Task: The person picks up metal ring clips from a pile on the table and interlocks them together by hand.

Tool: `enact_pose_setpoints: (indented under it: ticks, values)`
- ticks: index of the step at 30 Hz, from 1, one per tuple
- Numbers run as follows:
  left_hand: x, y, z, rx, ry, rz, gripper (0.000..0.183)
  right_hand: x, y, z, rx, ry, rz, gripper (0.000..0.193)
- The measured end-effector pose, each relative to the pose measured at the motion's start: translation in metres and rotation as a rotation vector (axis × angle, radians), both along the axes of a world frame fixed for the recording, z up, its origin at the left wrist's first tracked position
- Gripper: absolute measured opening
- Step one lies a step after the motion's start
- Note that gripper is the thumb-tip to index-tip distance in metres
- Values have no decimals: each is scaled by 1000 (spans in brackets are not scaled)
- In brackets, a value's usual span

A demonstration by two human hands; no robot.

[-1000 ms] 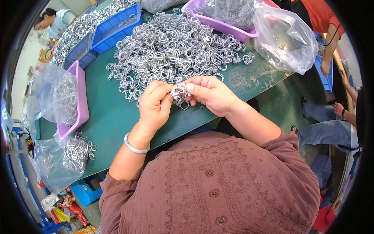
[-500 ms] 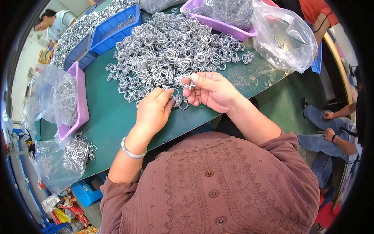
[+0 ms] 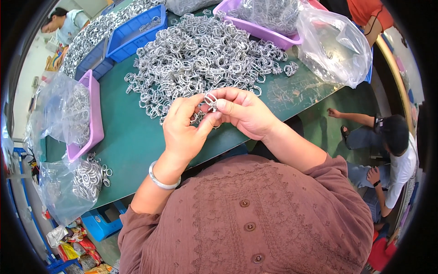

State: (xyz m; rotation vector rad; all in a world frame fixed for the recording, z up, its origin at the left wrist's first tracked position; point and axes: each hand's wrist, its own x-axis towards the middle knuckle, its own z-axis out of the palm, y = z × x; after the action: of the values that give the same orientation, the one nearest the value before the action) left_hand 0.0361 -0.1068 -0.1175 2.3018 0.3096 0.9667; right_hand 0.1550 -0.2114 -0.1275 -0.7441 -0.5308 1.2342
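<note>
My right hand [image 3: 248, 112] pinches a silver metal ring [image 3: 210, 101] between thumb and fingers at the near edge of the pile. Close against it from the left, my left hand [image 3: 182, 125] has its index finger and thumb closed at the ring's left side and lower end. Part of the ring is hidden by the fingertips. Beyond both hands lies a big heap of similar metal rings [image 3: 191, 59] on the green table [image 3: 132, 141]. A few loose rings show just under my fingers.
A purple tray [image 3: 95, 114] with bagged rings stands at left, beside another clear bag [image 3: 59, 187]. Blue bins [image 3: 132, 39] and a second purple tray [image 3: 260, 32] line the far side. A clear plastic bag [image 3: 337, 45] sits far right. People are nearby, one seated at right.
My left hand has moved up and right to meet the right hand at the ring. The right hand has shifted slightly left. The seated person at right has leaned forward.
</note>
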Motion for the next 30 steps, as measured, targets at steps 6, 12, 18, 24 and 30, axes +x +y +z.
enact_pose_setpoints:
  ticks: [6,12,18,24,30]
  values:
    - [-1,3,9,20,77,-50,32,11,-8,7,-9,-243,-46,27]
    - [1,2,12,38,38,-125,31,14,-10,8,-18,-307,-41,26]
    - [-3,7,2,-26,12,-71,25,11,-10,3,7,-221,-95,23]
    - [-2,7,0,-56,-75,-123,21,9,-10,4,43,-162,-89,22]
    - [-3,6,-2,-99,-85,-154,22,8,-10,3,63,-169,-94,23]
